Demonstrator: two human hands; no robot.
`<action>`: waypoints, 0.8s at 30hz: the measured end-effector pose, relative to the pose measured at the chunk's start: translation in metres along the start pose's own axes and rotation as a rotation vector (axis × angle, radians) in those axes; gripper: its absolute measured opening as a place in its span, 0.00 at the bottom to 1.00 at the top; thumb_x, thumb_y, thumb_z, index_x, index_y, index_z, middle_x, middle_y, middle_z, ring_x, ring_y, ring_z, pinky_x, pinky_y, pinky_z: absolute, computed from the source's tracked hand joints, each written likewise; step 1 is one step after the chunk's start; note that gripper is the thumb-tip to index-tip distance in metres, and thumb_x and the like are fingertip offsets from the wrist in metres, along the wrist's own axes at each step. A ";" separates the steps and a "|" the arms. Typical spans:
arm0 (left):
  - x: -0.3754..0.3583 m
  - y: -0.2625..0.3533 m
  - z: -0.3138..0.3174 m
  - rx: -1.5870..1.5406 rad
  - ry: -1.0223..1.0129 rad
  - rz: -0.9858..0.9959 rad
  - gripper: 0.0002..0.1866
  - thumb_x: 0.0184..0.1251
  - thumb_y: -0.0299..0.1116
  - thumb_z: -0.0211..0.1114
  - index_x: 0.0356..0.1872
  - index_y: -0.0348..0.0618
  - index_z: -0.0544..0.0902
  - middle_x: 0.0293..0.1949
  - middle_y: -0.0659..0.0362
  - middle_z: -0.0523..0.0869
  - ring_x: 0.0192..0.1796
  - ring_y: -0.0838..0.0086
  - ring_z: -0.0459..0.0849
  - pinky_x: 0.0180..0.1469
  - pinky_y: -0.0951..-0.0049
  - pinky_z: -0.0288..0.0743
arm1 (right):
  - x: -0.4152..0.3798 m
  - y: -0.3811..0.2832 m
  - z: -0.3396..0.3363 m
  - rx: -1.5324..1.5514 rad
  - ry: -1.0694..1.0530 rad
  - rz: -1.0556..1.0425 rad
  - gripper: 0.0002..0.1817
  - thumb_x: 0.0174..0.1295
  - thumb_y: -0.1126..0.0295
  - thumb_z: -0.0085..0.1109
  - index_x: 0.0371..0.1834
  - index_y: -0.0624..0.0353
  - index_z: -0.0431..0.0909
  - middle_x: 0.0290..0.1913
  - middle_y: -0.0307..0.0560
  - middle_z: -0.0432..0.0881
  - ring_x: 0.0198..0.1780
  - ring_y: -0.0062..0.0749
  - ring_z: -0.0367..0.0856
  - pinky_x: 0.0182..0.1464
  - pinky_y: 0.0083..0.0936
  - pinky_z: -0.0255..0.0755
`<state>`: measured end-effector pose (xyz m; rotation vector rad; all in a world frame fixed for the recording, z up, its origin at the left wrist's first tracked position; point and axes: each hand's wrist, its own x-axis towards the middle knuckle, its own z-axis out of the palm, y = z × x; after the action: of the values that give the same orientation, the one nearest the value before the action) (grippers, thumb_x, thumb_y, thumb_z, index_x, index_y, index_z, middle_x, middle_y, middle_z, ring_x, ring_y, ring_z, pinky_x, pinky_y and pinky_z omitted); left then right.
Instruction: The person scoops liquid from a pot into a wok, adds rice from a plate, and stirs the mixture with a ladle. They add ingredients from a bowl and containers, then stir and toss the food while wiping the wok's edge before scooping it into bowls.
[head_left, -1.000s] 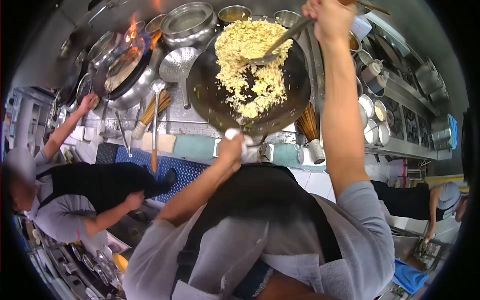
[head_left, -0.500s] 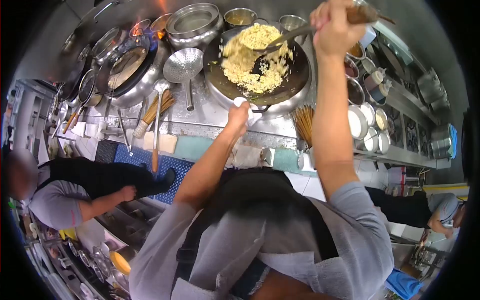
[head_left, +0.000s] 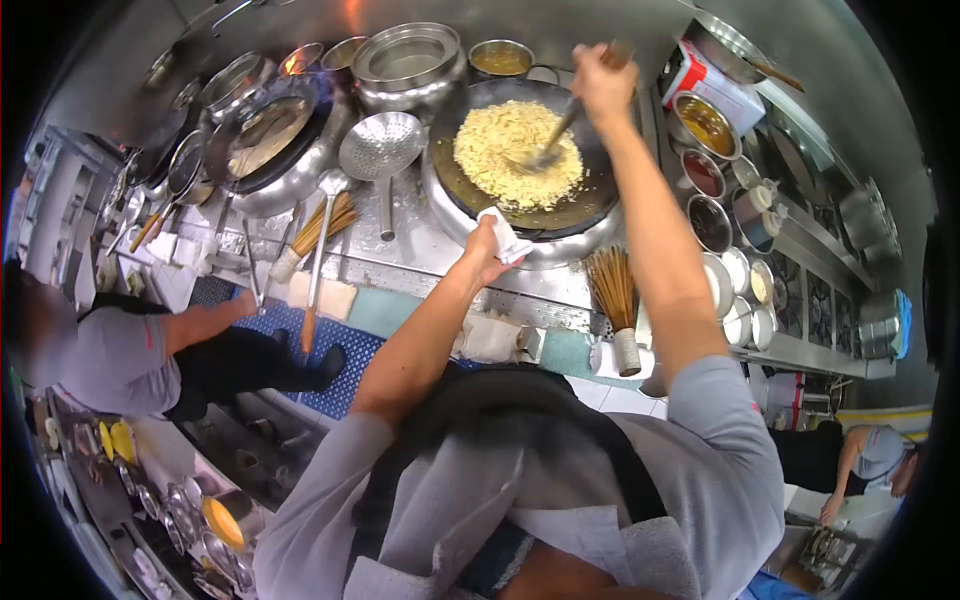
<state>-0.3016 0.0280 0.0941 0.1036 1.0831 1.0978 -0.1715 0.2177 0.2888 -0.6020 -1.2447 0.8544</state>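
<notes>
My left hand (head_left: 482,250) is closed around a folded white cloth (head_left: 505,236) at the near rim of a dark wok (head_left: 452,183); the wok's handle is hidden beneath the cloth. In the wok lies a broad heap of yellow-and-white grainy food (head_left: 500,135) that looks like fried rice. Above the wok's right side, my right hand (head_left: 604,90) grips the wooden handle of a ladle (head_left: 562,128). The ladle's bowl, blurred by motion, is down in the food.
A perforated strainer (head_left: 382,146) and a long-handled ladle (head_left: 316,250) lie left of the wok. Bamboo brushes (head_left: 612,290) flank it. Sauce bowls (head_left: 703,125) stand at right, a second wok (head_left: 268,135) at left. One co-worker (head_left: 120,350) stands left, another (head_left: 850,460) right.
My right hand has come down and left, lowering the ladle into the food. The food, tossed up before, now lies spread in the wok. The left co-worker's arm now reaches toward the counter.
</notes>
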 end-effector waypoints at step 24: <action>0.025 0.019 0.005 -0.004 0.056 -0.101 0.14 0.74 0.27 0.58 0.57 0.47 0.75 0.54 0.52 0.82 0.56 0.59 0.83 0.49 0.52 0.88 | 0.000 0.034 -0.012 0.076 0.206 -0.081 0.17 0.65 0.77 0.66 0.20 0.55 0.71 0.15 0.38 0.71 0.12 0.22 0.66 0.15 0.24 0.61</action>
<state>-0.3098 0.0588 0.0913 0.0141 1.1243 1.0169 -0.1680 0.2373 0.2588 -0.5600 -1.0384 0.7489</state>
